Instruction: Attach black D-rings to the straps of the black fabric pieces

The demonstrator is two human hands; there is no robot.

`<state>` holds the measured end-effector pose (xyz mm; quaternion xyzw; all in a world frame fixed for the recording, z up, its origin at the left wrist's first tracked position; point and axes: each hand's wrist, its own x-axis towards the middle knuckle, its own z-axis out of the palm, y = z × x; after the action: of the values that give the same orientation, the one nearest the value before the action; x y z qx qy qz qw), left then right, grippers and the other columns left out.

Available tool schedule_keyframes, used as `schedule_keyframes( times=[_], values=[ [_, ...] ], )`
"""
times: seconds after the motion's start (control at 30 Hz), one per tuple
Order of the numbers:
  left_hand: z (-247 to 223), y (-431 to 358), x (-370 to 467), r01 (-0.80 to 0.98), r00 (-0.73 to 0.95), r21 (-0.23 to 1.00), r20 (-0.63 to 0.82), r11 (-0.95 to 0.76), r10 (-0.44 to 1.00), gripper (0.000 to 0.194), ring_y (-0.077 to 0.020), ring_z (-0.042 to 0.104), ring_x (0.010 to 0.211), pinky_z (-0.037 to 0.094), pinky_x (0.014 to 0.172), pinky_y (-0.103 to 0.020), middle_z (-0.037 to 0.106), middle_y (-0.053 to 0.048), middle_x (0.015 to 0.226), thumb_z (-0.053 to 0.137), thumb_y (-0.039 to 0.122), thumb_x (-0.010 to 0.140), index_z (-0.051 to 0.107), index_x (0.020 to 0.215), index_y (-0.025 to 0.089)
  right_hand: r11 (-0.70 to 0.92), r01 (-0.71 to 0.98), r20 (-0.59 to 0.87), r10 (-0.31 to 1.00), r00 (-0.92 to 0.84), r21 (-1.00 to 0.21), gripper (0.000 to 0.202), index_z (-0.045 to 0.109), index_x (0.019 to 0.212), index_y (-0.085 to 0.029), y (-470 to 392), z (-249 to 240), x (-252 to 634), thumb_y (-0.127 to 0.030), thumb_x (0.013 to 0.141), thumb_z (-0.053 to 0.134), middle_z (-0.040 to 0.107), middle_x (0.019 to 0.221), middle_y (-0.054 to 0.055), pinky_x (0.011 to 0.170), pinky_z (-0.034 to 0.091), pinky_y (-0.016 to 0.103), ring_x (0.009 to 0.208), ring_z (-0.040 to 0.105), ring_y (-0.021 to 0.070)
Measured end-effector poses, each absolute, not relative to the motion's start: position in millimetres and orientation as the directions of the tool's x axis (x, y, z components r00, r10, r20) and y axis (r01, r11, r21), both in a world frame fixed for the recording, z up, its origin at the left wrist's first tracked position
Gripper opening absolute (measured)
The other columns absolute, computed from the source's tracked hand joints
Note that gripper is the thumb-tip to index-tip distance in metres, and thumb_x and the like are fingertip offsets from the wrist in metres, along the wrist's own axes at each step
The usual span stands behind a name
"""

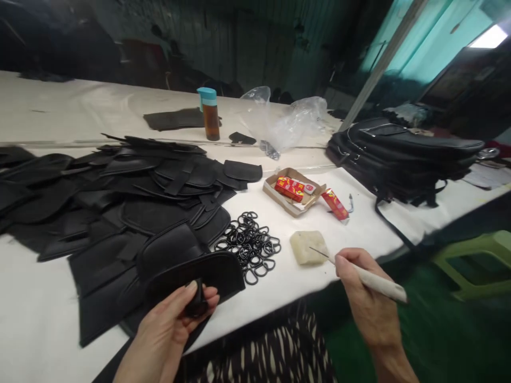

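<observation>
While the left hand (175,319) pinches a black leather piece (199,276) at the near edge of the tabletop (40,314), the right hand (361,290) is closed around an awl (359,274), tip touching a pale wax block (308,247). That bare point could slip and prick the thumb or scratch the leather. The piece looks dark, curved and stitched along its rim, beside a heap of black rings (250,246).

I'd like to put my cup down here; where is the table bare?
Bare cloth lies behind the amber bottle and along the near left edge below the black leather pieces. It is crowded around the black rings, the pale block and the cardboard box.
</observation>
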<state>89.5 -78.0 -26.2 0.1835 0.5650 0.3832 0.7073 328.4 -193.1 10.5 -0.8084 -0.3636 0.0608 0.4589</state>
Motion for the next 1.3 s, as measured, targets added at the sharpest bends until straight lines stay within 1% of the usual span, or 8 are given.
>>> schedule_keyframes(
  times=[0.2, 0.37, 0.5, 0.8, 0.93, 1.03, 1.17, 1.3],
  values=[
    [-20, -79, 93, -0.356, 0.041, 0.67, -0.686, 0.652, 0.727, 0.017, -0.0211, 0.07, 0.065, 0.059, 0.066, -0.031, 0.072, -0.013, 0.069, 0.058, 0.008, 0.079, 0.068, 0.065, 0.009, -0.325, 0.495, 0.192, 0.647, 0.738, -0.806, 0.025, 0.052, 0.068, -0.021, -189, 2, 338, -0.042, 0.078, 0.06, 0.041, 0.05, -0.007, 0.042, 0.029, 0.022, 0.046, 0.035, 0.01],
    [-21, -78, 91, -0.35, 0.044, 0.677, -0.678, 0.647, 0.734, 0.017, -0.0208, 0.07, 0.064, 0.06, 0.064, -0.031, 0.072, -0.012, 0.068, 0.058, 0.008, 0.079, 0.068, 0.065, 0.009, -0.35, 0.53, 0.219, 0.636, 0.74, -0.772, 0.023, 0.05, 0.066, -0.021, -180, -5, 339, -0.038, 0.079, 0.058, 0.041, 0.05, -0.008, 0.045, 0.031, 0.023, 0.046, 0.035, 0.0104],
    [-19, -77, 91, -0.338, 0.064, 0.672, -0.682, 0.659, 0.729, 0.017, -0.0206, 0.07, 0.066, 0.06, 0.066, -0.031, 0.073, -0.011, 0.07, 0.057, 0.008, 0.079, 0.068, 0.067, 0.01, -0.387, 0.526, 0.177, 0.653, 0.736, -0.758, 0.023, 0.049, 0.066, -0.021, -178, -6, 340, -0.037, 0.081, 0.056, 0.04, 0.051, -0.007, 0.046, 0.029, 0.023, 0.047, 0.035, 0.011],
    [-22, -75, 88, -0.307, 0.094, 0.674, -0.681, 0.672, 0.726, 0.019, -0.022, 0.071, 0.066, 0.06, 0.068, -0.032, 0.073, -0.014, 0.073, 0.055, 0.008, 0.08, 0.07, 0.068, 0.008, -0.419, 0.516, 0.122, 0.677, 0.726, -0.747, 0.024, 0.048, 0.066, -0.021, -172, -9, 337, -0.038, 0.081, 0.056, 0.041, 0.051, -0.007, 0.046, 0.029, 0.023, 0.049, 0.037, 0.0111],
    [-24, -75, 85, -0.32, 0.139, 0.671, -0.665, 0.669, 0.734, 0.018, -0.0224, 0.071, 0.07, 0.059, 0.07, -0.032, 0.073, -0.015, 0.077, 0.056, 0.008, 0.08, 0.07, 0.07, 0.008, -0.41, 0.528, 0.165, 0.653, 0.739, -0.743, 0.025, 0.049, 0.067, -0.022, -176, 0, 336, -0.041, 0.08, 0.057, 0.041, 0.05, -0.007, 0.045, 0.029, 0.024, 0.046, 0.037, 0.0111],
    [-25, -74, 84, -0.328, 0.168, 0.653, -0.671, 0.683, 0.722, 0.017, -0.0224, 0.071, 0.072, 0.059, 0.071, -0.033, 0.073, -0.017, 0.081, 0.055, 0.007, 0.081, 0.07, 0.072, 0.007, -0.374, 0.512, 0.195, 0.627, 0.754, -0.773, 0.026, 0.05, 0.067, -0.021, -182, 9, 335, -0.043, 0.078, 0.059, 0.042, 0.05, -0.006, 0.044, 0.03, 0.025, 0.045, 0.036, 0.0115],
    [-22, -77, 82, -0.375, 0.194, 0.632, -0.662, 0.678, 0.724, 0.016, -0.022, 0.07, 0.076, 0.058, 0.071, -0.032, 0.073, -0.017, 0.082, 0.056, 0.005, 0.08, 0.07, 0.072, 0.007, -0.271, 0.379, 0.123, 0.649, 0.751, -0.885, 0.025, 0.056, 0.072, -0.021, -189, 8, 326, -0.044, 0.077, 0.063, 0.045, 0.056, -0.003, 0.045, 0.03, 0.025, 0.051, 0.039, 0.0131],
    [-19, -82, 80, -0.419, 0.242, 0.593, -0.657, 0.688, 0.714, 0.013, -0.021, 0.07, 0.074, 0.057, 0.072, -0.033, 0.073, -0.016, 0.08, 0.059, 0.007, 0.079, 0.069, 0.071, 0.007, -0.077, 0.074, -0.017, 0.798, 0.603, -0.994, 0.021, 0.056, 0.073, -0.02, -179, 1, 299, -0.039, 0.079, 0.063, 0.045, 0.062, -0.001, 0.046, 0.032, 0.024, 0.057, 0.04, 0.0137]
  ],
)
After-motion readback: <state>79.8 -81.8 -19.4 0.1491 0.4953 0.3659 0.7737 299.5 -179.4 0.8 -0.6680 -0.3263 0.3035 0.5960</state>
